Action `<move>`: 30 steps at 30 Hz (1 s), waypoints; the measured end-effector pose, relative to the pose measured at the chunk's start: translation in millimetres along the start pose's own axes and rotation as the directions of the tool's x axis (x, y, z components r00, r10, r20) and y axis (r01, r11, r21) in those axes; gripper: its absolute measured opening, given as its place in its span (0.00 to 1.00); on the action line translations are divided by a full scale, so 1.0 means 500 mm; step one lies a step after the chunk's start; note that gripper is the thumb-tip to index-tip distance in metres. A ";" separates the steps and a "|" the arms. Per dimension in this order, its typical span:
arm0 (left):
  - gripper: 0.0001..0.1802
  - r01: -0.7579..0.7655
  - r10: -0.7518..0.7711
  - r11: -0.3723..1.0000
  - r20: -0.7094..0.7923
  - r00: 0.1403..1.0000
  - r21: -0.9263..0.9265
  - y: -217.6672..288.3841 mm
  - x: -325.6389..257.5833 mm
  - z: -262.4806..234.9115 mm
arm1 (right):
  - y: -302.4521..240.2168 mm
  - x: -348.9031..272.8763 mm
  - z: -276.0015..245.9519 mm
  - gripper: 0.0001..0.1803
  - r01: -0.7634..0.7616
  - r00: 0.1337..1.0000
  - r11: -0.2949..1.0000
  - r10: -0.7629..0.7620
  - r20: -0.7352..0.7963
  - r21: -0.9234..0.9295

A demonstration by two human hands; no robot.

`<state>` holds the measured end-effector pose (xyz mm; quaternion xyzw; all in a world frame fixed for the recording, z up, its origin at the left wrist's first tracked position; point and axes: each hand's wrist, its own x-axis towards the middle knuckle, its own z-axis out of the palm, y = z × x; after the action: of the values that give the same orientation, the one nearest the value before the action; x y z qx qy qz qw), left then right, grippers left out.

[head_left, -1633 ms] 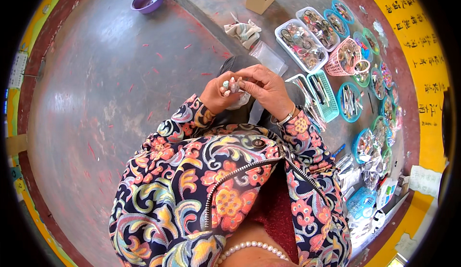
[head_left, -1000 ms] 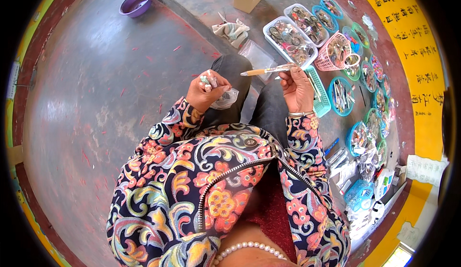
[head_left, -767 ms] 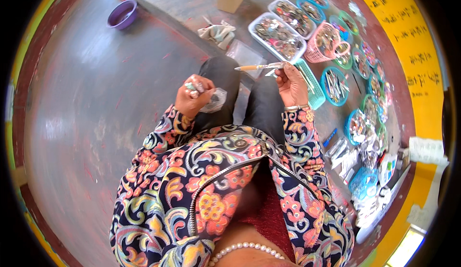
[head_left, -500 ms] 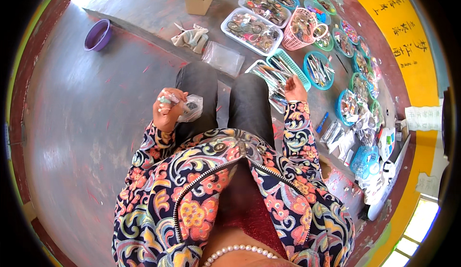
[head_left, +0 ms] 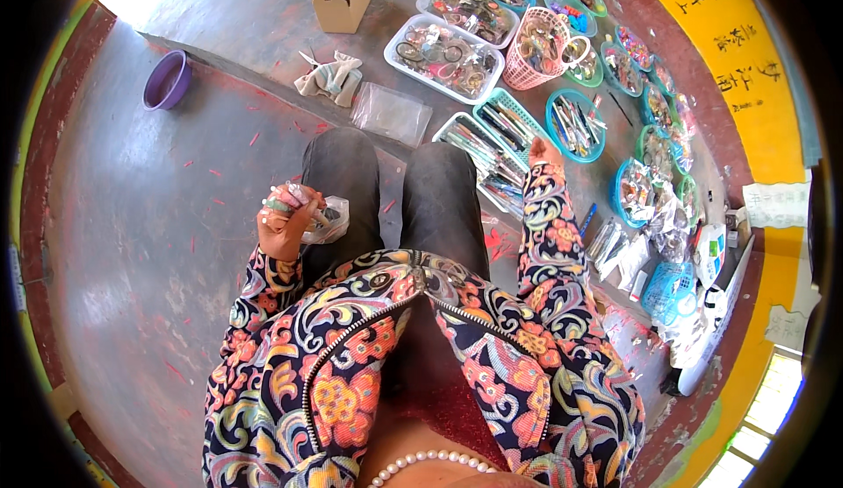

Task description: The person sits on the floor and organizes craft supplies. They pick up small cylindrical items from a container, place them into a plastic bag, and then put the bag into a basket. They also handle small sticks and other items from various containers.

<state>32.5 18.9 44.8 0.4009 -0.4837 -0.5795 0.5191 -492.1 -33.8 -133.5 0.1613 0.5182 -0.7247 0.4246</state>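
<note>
My left hand [head_left: 286,220] is closed above my left knee, around the gathered neck of a small clear plastic bag [head_left: 331,226]. Dark bits show inside the bag; whitish and greenish pieces show between the fingers, too small to name. My right hand [head_left: 544,151] reaches forward, between a teal basket [head_left: 497,101] of pens and a round blue basin [head_left: 551,125] also holding pens. Its fingers look bent, but the hand is foreshortened and I cannot tell what it holds. A white tray [head_left: 463,122] of pens lies close by, in front of my right knee.
Flat clear bags [head_left: 392,112] lie beyond my knees beside a crumpled cloth [head_left: 332,79] with scissors. White bins [head_left: 397,65] of bangles, a pink basket [head_left: 529,49] and several baskets of trinkets stand farther off. A cardboard box [head_left: 342,0] and a purple basin [head_left: 167,81] are to the left.
My right hand has moved forward, away from the teal basket's near end toward the round basin. My left hand still grips the bag. The whole view has shifted slightly.
</note>
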 end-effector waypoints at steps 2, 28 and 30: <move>0.05 0.031 -0.031 1.000 0.010 0.999 -0.006 0.005 0.001 0.004 | 0.001 0.022 0.011 0.05 0.042 0.998 0.994 -0.047 -0.050 -0.098; 0.08 0.084 -0.077 0.992 0.080 0.994 -0.094 -0.036 -0.002 -0.008 | 0.292 -0.723 0.267 0.09 0.838 0.094 0.476 0.358 0.929 -0.269; 0.10 0.106 -0.093 0.989 0.123 0.988 -0.099 -0.037 -0.004 -0.009 | 0.281 -0.726 0.269 0.08 0.803 0.144 0.515 0.321 0.936 -0.300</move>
<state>33.2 20.0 25.7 0.3616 -0.4618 -0.6522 0.4802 -141.4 -5.0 80.0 -0.6481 0.4088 -0.3913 0.5096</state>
